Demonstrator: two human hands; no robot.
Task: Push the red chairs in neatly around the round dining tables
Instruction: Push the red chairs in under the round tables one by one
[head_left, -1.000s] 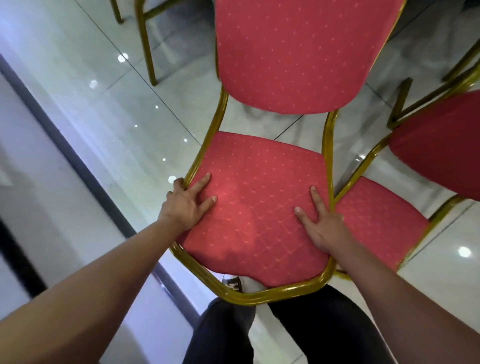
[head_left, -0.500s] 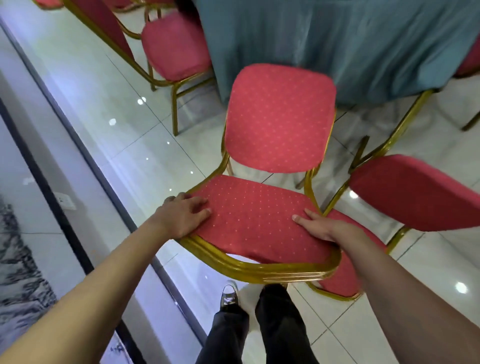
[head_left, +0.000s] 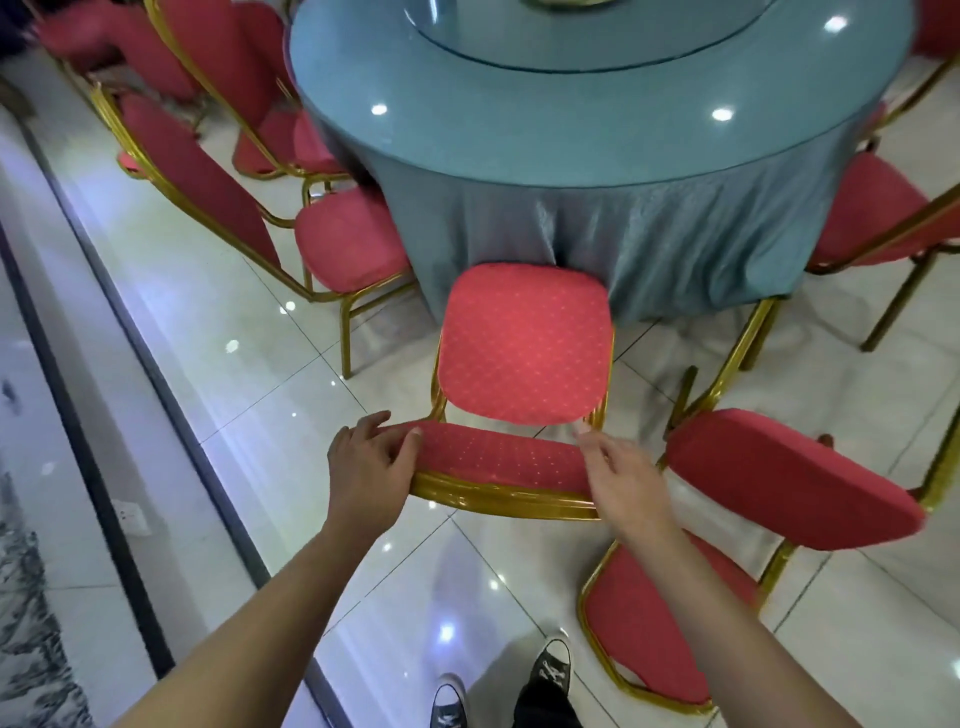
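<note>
Standing centrally, the round table (head_left: 597, 150) carries a blue cloth; the red chair (head_left: 522, 348) faces it, backrest touching the cloth. Left hand (head_left: 371, 467) and right hand (head_left: 626, 478) rest on the seat's near corners, fingers straight, slightly apart

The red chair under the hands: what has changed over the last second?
The red chair has gone forward, away from the person, until its seat meets the blue tablecloth. The left hand and right hand, earlier flat on the backrest's padding, now sit at its top corners. The neighbouring chair stays pulled out.
</note>
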